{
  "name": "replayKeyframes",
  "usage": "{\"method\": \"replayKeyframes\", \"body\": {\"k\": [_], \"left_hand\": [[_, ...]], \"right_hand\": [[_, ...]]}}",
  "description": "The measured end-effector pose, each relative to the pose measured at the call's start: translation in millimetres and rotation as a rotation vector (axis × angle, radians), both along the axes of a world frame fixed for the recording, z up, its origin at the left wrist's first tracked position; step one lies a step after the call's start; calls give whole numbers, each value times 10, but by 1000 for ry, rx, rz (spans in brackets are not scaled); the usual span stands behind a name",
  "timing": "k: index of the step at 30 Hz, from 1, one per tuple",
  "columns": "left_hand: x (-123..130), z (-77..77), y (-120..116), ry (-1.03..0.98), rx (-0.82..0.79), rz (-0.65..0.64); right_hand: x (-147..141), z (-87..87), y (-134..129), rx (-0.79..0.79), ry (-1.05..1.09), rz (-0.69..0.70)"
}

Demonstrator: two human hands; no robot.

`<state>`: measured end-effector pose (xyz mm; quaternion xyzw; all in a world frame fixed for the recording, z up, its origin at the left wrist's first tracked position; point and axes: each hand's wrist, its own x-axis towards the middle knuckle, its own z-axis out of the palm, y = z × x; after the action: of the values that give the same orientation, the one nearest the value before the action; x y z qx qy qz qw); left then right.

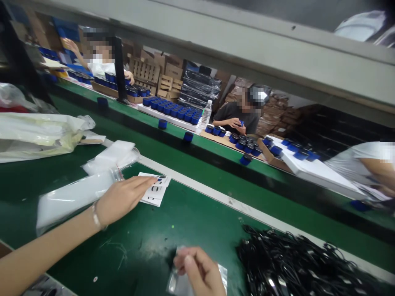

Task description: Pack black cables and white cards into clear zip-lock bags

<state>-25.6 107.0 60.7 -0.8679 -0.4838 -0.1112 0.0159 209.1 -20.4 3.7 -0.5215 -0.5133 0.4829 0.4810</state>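
My left hand reaches across the table with its fingers stretched out together, their tips resting on small printed leaflets. Pictures of dark devices show on the white paper. Close to the near edge, my right hand has its fingers curled and the thumb against them, closed on a small clear plastic bag. Part of that bag is hidden behind the hand. Left of the leaflets lie a stack of clear plastic bags and another bundle of bags.
A heap of black cables lies at the right. Beyond a pale strip runs a green conveyor belt, carrying blue round containers with black lids. Co-workers sit across it beside trays. A grey beam crosses overhead.
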Motion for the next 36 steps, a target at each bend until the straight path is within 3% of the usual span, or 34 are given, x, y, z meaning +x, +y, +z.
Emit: {"method": "replayKeyframes", "body": {"k": [2,5,7,12,15,24,31,36], "left_hand": [[62,-37,-282,-60,75,-64],[178,-183,-745,-209,165,-444],[244,-305,-1025,-273,84,-398],[304,-529,-1412,-1002,-305,385],[297,-576,-1408,-1192,-532,636],[362,-636,-1421,-1181,-680,627],[405,-657,-1449,-1187,-671,630],[406,-643,-1469,-1212,-654,649]], "right_hand": [[-110,123,62,-178,385,-9],[-226,217,121,-291,569,72],[-255,211,113,-260,468,99],[-319,72,-29,-12,-58,-48],[-414,-10,-105,90,-112,23],[-548,-111,-239,-66,112,6],[-551,-46,-258,-36,208,15],[-570,-11,-227,-119,225,20]]}}
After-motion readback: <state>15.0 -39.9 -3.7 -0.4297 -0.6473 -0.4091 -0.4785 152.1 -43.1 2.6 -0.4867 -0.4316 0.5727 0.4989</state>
